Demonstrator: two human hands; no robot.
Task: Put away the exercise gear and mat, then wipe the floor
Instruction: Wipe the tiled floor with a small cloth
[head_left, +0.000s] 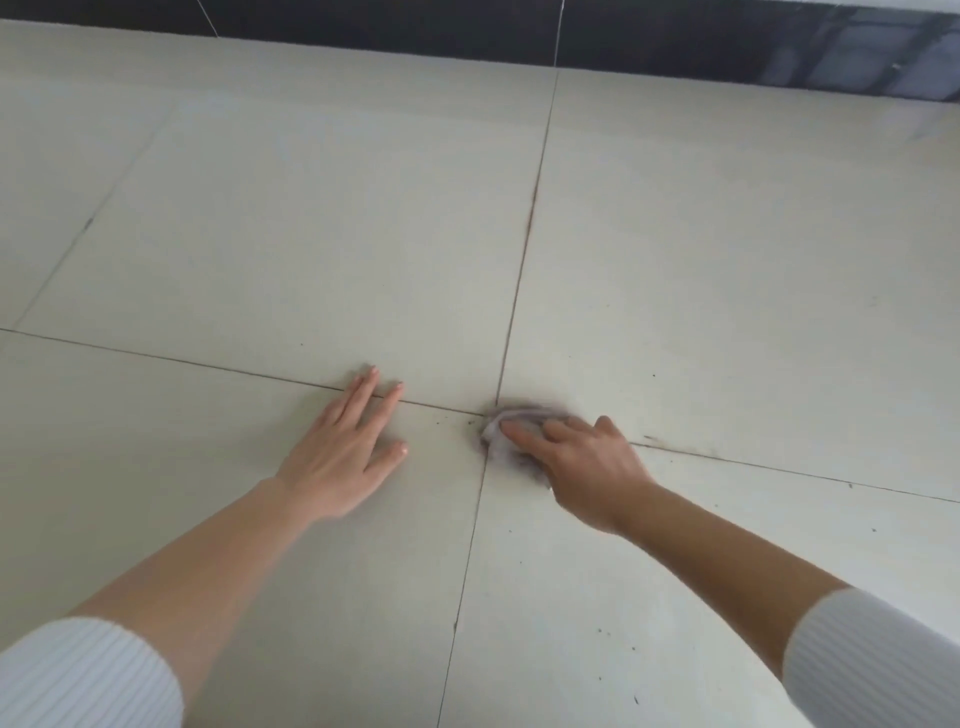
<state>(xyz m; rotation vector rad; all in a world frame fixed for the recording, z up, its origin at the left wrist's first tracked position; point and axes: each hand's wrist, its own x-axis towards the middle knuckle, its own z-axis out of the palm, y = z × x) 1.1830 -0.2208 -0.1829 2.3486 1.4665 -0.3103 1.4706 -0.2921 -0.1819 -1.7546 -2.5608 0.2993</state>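
Two hands are working at one grout cross (497, 399) where four tiles are meeting. The left hand (343, 457) is lying flat just left of the cross, fingers straight and released. The right hand (587, 467) is gripping one crumpled greyish cloth (511, 415) with curled fingers, pressing it down right on the cross. Two white ribbed sleeves (88, 675) are showing. The pale tiled floor (260, 234) is carrying dark specks around the cross, and a dark wall base (363, 26) is running far beyond it.

Tiled floor (270, 249), blurred cloth perhaps (522, 415)
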